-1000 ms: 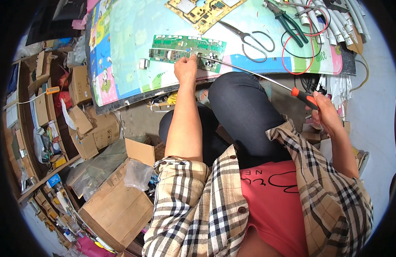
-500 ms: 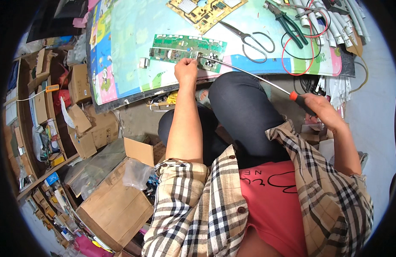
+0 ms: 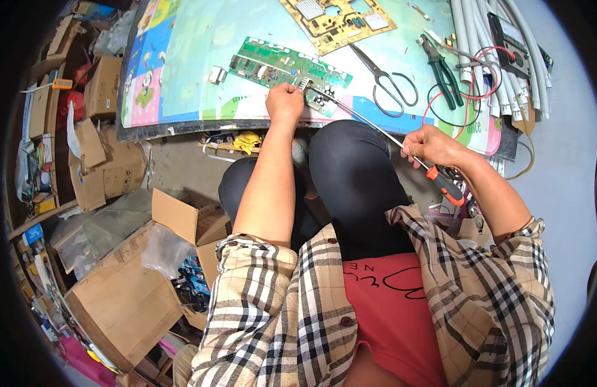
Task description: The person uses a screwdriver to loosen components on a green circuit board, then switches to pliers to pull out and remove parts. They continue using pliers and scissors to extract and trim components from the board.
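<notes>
A long green circuit board [image 3: 266, 58], crowded with small parts, lies near the table's front edge. My left hand [image 3: 285, 104] is closed at the board's near edge, its fingertips partly hidden from view. In my right hand [image 3: 434, 146], the fingers are closed around the metal shaft of a long screwdriver [image 3: 369, 119]. Its orange and black handle [image 3: 445, 186] sticks out below that hand toward me. At the other end the shaft slants up to the left and reaches the board beside my left hand. Whether its tip touches a part cannot be made out.
Beyond the green board lies a yellowish circuit board [image 3: 330, 40]. Black scissors [image 3: 387, 82], dark green-handled pliers [image 3: 443, 74], a black meter [image 3: 508, 45] with red and black leads, and white tubes [image 3: 465, 39] are on the right. Cardboard boxes [image 3: 118, 303] stand at left.
My right hand has moved from the screwdriver's handle onto its shaft, up and to the left. The handle now hangs below the hand. My left hand stays at the green board.
</notes>
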Demonstrator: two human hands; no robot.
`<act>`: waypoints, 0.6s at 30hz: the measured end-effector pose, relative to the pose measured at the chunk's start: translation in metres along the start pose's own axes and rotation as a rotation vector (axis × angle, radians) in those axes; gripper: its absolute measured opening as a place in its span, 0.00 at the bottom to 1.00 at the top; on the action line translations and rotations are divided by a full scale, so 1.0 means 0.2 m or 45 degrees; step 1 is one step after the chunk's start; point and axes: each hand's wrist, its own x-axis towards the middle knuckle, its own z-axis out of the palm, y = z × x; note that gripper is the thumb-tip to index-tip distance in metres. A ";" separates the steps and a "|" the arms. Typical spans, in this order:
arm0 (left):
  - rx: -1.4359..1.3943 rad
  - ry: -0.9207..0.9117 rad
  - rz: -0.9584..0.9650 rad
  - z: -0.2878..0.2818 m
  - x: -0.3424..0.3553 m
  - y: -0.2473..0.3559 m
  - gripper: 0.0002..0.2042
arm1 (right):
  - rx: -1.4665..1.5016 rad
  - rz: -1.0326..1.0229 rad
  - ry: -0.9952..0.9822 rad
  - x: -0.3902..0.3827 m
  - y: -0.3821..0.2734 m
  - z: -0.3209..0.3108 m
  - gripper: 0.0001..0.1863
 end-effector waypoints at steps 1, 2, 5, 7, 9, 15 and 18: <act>-0.008 -0.009 0.002 0.00 0.00 0.00 0.08 | -0.025 -0.017 0.011 0.00 0.01 -0.01 0.11; -0.012 -0.013 0.005 0.00 0.00 0.00 0.08 | -0.100 -0.028 0.032 0.01 -0.01 -0.01 0.11; -0.021 -0.012 -0.011 0.00 0.01 -0.01 0.07 | -0.321 -0.032 0.060 0.02 -0.04 -0.01 0.11; -0.027 -0.015 -0.022 0.00 0.00 0.00 0.07 | -0.468 0.005 0.034 0.02 -0.05 -0.01 0.12; -0.027 -0.016 -0.022 0.00 0.00 0.02 0.07 | -0.424 0.004 0.034 0.03 -0.05 0.00 0.11; -0.043 -0.019 -0.038 -0.01 0.00 0.01 0.07 | -0.430 0.101 -0.016 0.02 -0.16 -0.02 0.09; -0.050 -0.021 -0.047 -0.01 0.00 0.01 0.07 | -0.505 0.099 0.075 0.02 -0.17 -0.02 0.09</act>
